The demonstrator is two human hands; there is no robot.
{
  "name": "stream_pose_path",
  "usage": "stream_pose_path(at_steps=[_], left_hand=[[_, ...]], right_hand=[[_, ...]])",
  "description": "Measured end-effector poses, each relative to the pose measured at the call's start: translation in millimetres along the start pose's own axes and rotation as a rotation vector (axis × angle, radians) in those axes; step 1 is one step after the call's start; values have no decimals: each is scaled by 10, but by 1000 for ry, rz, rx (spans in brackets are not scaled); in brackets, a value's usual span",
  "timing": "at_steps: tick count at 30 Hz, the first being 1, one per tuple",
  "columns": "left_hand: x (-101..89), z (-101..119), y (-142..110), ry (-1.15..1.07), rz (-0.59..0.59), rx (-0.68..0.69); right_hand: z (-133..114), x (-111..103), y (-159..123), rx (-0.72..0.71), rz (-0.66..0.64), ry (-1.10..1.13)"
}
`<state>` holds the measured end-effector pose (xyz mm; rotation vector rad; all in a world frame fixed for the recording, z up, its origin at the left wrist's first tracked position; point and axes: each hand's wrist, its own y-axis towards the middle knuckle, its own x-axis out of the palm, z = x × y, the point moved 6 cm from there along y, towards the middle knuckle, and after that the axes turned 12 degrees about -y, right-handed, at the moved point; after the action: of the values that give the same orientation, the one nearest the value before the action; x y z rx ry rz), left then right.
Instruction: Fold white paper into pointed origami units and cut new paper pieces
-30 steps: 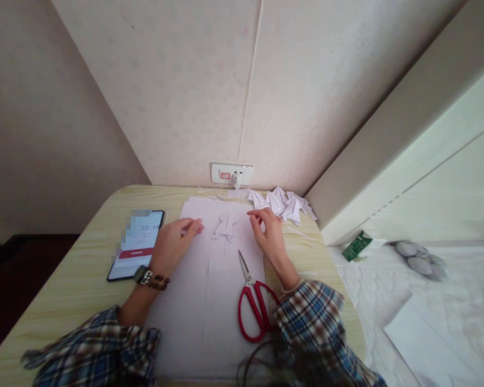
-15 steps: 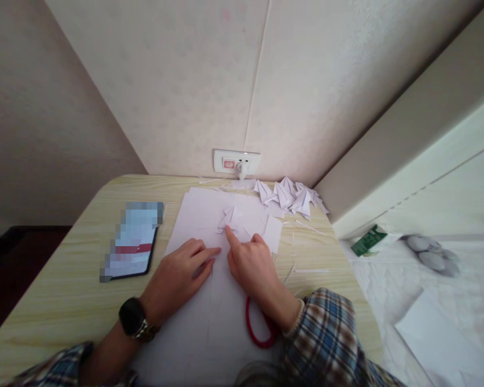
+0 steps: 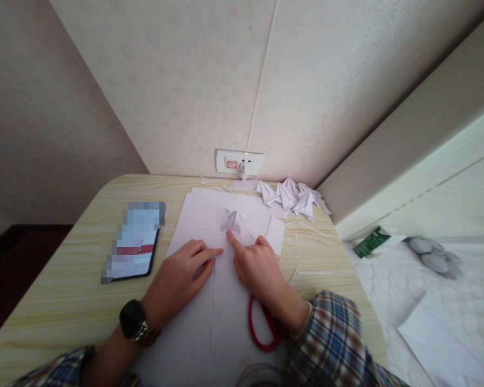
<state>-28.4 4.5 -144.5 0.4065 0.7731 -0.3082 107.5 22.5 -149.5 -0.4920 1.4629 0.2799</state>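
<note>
Origami [image 3: 230, 221] is plain white, all pointy folds; right hand [image 3: 258, 267] touches its near edge, left hand [image 3: 180, 271] loose, neither gripping.

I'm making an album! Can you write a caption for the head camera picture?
The right hand extends a finger to a folded paper figure on white sheets, left hand close by.

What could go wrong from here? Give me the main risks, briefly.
1. The right hand points its index finger at the near edge of the small folded paper piece; too hard a press might crumple it or send it skidding.
2. The red-handled scissors are partly hidden by the right hand and wrist, which could bump them.
3. Loose paper strips near the right sleeve might get swept aside.
</note>
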Motion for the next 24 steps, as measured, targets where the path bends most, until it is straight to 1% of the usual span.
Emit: stream_pose_path(at_steps=[3,6,10,12,14,17,20,22,24], left_hand=[[0,-3,8,-9,-2,-10],[-1,-3,8,-17,-3,-22],[-6,-11,-3,-27,1,-36],[-5,-17,-2,-32,3,-39],[-1,-20,3,-37,2,-41],[5,-20,11,-41,0,-45],[3,-20,9,-41,1,-49],[0,-23,4,-40,2,-53],[-1,-27,1,-40,2,-55]], right_hand=[[58,-37,3,-4,28,31],[210,-99,18,11,79,59],[575,-225,32,134,183,63],[694,-284,32,190,235,57],[680,-318,54,181,270,55],[490,-308,146,97,283,51],[349,-266,262,53,282,27],[330,-251,324,22,284,14],[363,-264,370,-6,301,6]])
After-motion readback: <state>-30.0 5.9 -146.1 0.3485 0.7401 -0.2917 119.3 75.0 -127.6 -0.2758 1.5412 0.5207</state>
